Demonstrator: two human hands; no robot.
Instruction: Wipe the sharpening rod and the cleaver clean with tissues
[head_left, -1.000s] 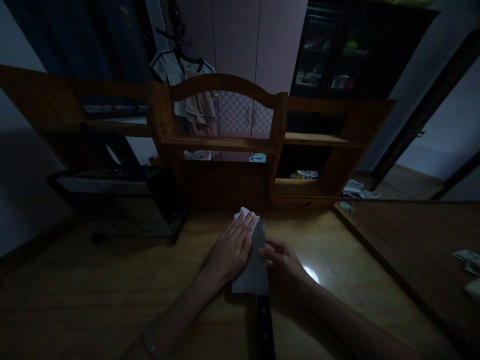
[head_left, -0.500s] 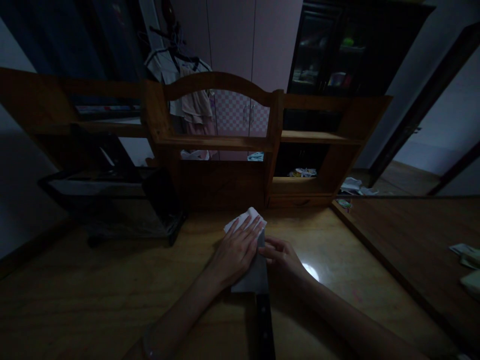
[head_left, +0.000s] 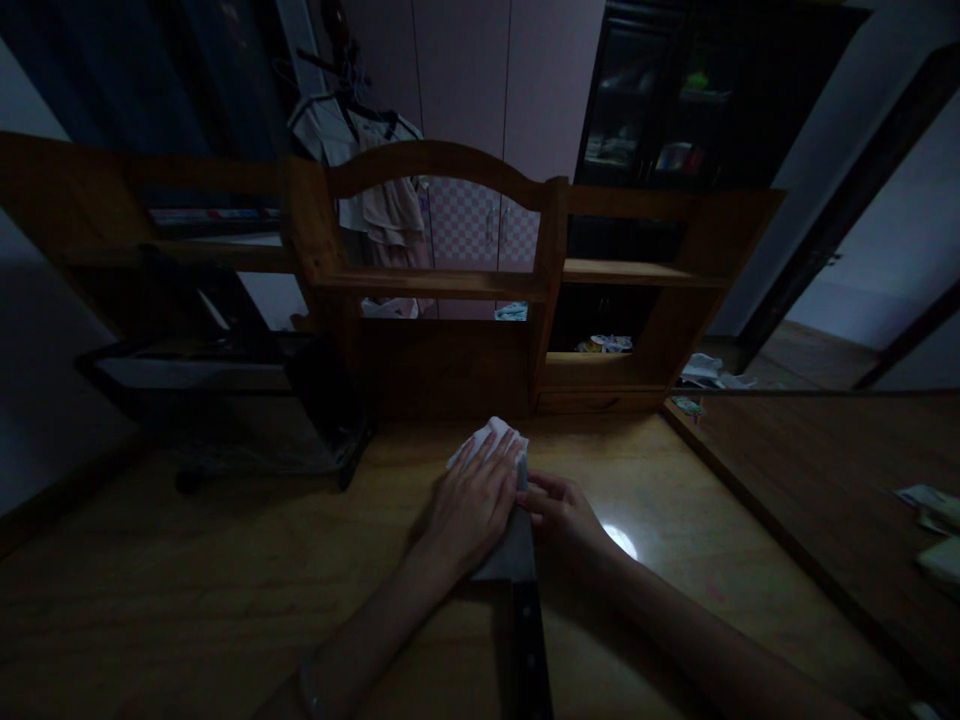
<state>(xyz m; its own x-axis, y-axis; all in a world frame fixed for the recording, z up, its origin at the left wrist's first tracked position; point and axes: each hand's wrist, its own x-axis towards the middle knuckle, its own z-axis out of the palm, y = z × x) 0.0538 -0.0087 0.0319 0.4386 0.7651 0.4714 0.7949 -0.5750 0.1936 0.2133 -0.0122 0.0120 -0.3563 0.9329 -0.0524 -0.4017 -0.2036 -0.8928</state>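
Note:
A cleaver lies on the wooden table, its black riveted handle pointing toward me and its broad blade pointing away. My left hand rests over the blade with fingers stretched out flat, pressing a white tissue onto its far part. The palm and fingers hide much of the blade and tissue. At the blade's right edge, my right hand is closed in a pinch, thumb and fingers on the cleaver's side. Some of its fingertips are hidden.
The wooden table has a shelf unit along its back. A dark-framed glass tank stands at the left. Papers lie on a wooden surface to the right. The room is dim.
My left hand has shifted slightly down and left along the blade, and the tissue's far edge has moved left with it. My right hand has stayed almost in place.

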